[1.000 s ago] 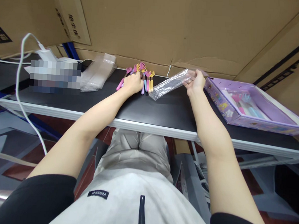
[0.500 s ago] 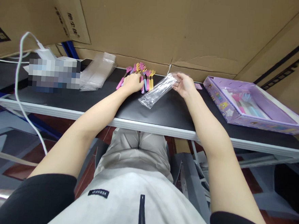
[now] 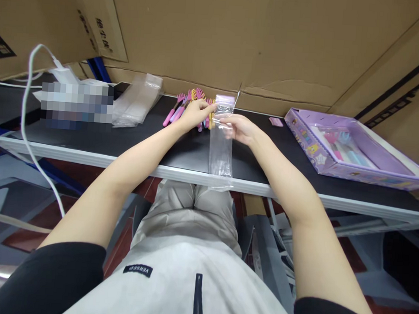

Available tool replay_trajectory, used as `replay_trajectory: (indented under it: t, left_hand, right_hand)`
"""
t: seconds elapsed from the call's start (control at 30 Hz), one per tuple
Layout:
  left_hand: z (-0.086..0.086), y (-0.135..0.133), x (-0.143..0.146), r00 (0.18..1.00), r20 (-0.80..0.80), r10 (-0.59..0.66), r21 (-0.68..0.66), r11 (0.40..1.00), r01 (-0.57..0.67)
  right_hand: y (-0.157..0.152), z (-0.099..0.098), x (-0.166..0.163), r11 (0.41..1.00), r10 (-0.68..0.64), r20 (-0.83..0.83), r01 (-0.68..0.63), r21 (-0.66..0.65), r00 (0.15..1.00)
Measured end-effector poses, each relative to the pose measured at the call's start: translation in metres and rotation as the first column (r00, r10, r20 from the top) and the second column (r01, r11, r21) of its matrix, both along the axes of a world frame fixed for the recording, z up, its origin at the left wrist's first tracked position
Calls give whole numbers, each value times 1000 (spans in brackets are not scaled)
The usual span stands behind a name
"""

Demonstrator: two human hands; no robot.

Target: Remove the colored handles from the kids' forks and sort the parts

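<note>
A long clear plastic bag (image 3: 220,153) lies lengthwise toward me, its lower end hanging over the table's front edge. My right hand (image 3: 242,128) pinches it near its upper part. At the bag's left edge, my left hand (image 3: 198,112) has its fingertips pressed together on the plastic. Under and behind that hand sits a bunch of small claw-shaped sticks (image 3: 177,108) with pink, purple, yellow and blue handles, partly hidden by the fingers and the bag.
A stack of clear bags (image 3: 136,101) lies to the left, near a white charger and cable (image 3: 65,75). On the right, a purple box (image 3: 383,176) contains bagged claw sticks. Small pink cards (image 3: 275,121) lie beside it. Cardboard (image 3: 260,50) walls the back of the black table.
The bag has swung from slanted to pointing straight toward me. My right hand moved left with it, and my left hand shifted right from the claw sticks to the bag's edge.
</note>
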State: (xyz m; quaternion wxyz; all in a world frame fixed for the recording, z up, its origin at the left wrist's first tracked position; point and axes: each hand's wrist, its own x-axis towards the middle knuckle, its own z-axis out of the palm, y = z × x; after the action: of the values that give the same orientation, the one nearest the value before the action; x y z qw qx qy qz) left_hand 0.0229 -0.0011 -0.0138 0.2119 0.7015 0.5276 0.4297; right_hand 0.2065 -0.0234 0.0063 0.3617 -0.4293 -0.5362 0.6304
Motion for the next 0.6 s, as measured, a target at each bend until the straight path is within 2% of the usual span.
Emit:
replay_trajectory:
  t: [0.1,0.17,0.27,0.4,0.6]
  left_hand:
    - [-1,-3,5,986,165,-11,-82,996,25]
    - [-1,-1,5,970,241,18,-94,996,5]
    - [0,3,3,945,320,75,-130,991,-35]
    - [0,5,1,914,401,57,-160,987,9]
    - [0,4,1,846,533,-22,-153,981,121]
  right_hand:
    - [-3,-5,-4,994,105,17,-105,11,994]
    - [-4,-8,-8,993,117,52,-118,9,992]
    - [-4,-11,-12,999,-14,82,11,31,997]
    - [2,-12,-11,971,-222,11,220,97,975]
    - [2,-9,-9,964,-222,-23,223,144,975]
